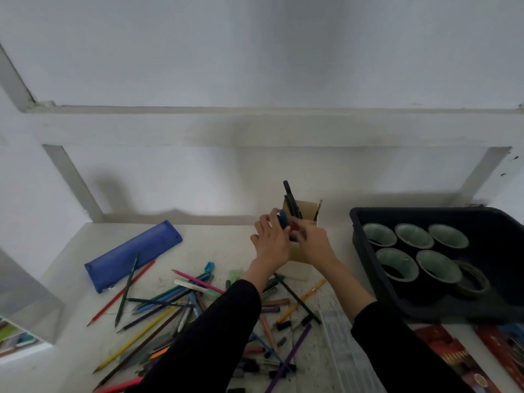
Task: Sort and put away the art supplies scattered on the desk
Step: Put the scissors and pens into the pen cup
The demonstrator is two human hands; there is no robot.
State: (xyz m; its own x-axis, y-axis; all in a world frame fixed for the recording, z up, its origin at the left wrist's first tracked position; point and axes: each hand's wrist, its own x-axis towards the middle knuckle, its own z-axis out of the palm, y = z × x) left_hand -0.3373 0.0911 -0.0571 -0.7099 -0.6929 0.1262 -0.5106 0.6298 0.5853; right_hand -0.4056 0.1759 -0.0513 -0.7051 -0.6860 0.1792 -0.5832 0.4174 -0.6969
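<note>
A tan cardboard holder (306, 209) stands near the back of the desk with several dark pens (292, 201) upright in it. My left hand (270, 241) grips a blue marker (283, 219) right in front of the holder. My right hand (313, 242) pinches a red marker (295, 226) beside it, fingers curled. Both hands meet at the holder's front. A heap of coloured pencils and markers (181, 304) lies scattered on the white desk (221, 245) under my black sleeves.
A blue pencil case (133, 255) lies at the left. A dark tray (504, 304) at the right holds several pale green cups (438, 268) and a tape roll (472, 282). Red boxes (450, 358) lie at the front right, a clear ruler (340, 336) near them, and a clear drawer unit (22, 304) at the far left.
</note>
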